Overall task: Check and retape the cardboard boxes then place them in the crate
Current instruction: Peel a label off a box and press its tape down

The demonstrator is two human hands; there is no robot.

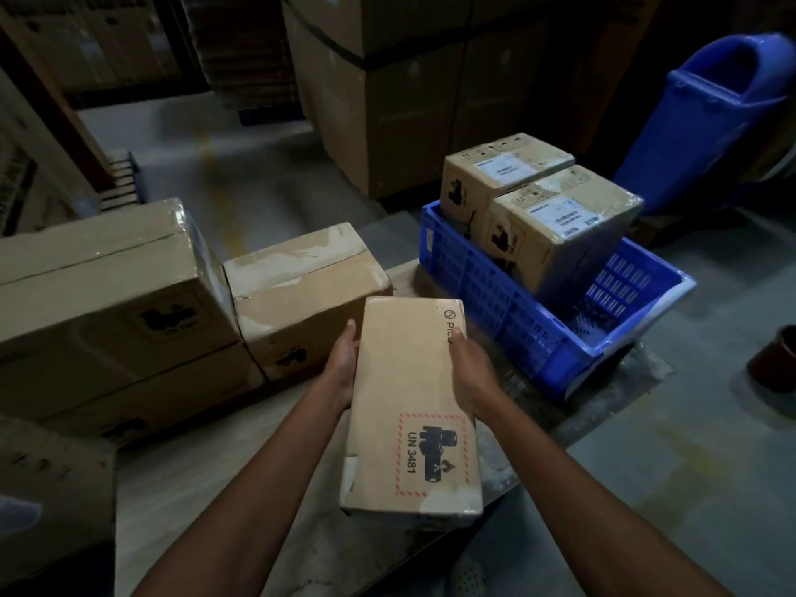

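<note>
I hold a long narrow cardboard box [405,394] lengthwise in front of me, its top face marked "UN 3481" with a battery symbol. My left hand [342,368] grips its left side, thumb on the top edge. My right hand [469,372] grips its right side, thumb over the top face. A blue plastic crate [495,303] sits to the right on the floor with two taped cardboard boxes [504,170] [560,226] standing in its far half.
Two large cardboard boxes [107,308] and a medium taped one [301,290] sit at my left on flattened cardboard [258,424]. A blue plastic bin [723,118] leans at the far right. A dark round container [775,359] sits by the right edge. Big cartons [409,101] stand behind.
</note>
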